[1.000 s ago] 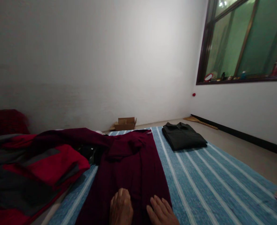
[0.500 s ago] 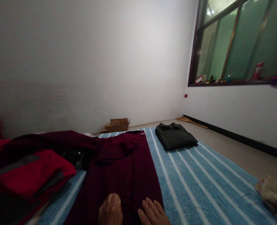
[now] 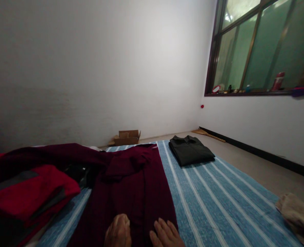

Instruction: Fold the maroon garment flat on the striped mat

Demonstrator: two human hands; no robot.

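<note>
A dark maroon garment (image 3: 131, 185) lies spread along a blue mat with white stripes (image 3: 218, 202). Both my hands rest on its near end at the bottom of the view. My left hand (image 3: 118, 232) shows curled knuckles pressed into the cloth. My right hand (image 3: 166, 234) lies flat beside it with fingers stretched out. A folded dark green shirt (image 3: 190, 153) sits at the mat's far end, well beyond my reach.
A pile of red and grey clothing (image 3: 25, 192) lies at the left. A beige cloth (image 3: 297, 214) sits at the mat's right edge. A cardboard box (image 3: 126, 138) stands by the far wall. A window sill (image 3: 259, 92) holds small items.
The view has swung slightly right and up, so my hands sit lower in the frame. The beige cloth at the right came more into sight. The garments have not moved.
</note>
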